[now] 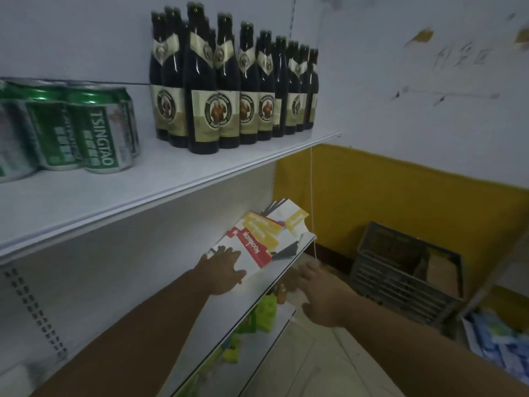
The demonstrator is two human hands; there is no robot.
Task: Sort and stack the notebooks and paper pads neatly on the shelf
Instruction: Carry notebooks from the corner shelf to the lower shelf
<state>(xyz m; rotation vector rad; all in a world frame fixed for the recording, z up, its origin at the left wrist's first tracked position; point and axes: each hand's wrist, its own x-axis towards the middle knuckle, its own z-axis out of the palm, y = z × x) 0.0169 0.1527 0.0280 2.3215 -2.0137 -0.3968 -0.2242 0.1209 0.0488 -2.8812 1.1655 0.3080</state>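
At upper left, the upper shelf [183,179] carries dark bottles [229,81] and green cans [86,130]. A grey crate [400,267] stands at right. At centre, the notebooks [266,233] lie fanned on the lower shelf [259,285]. Your left hand [223,270] presses them, grip wide. Your right hand [320,293], grip loose and holding nothing, is beside a string [312,196].

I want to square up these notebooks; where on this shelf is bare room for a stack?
The notebooks crowd the far end of the middle shelf, fanned out past the left hand. Bare room runs nearer you, from that hand along the back panel. The top shelf is bare only in front of the cans and bottles.
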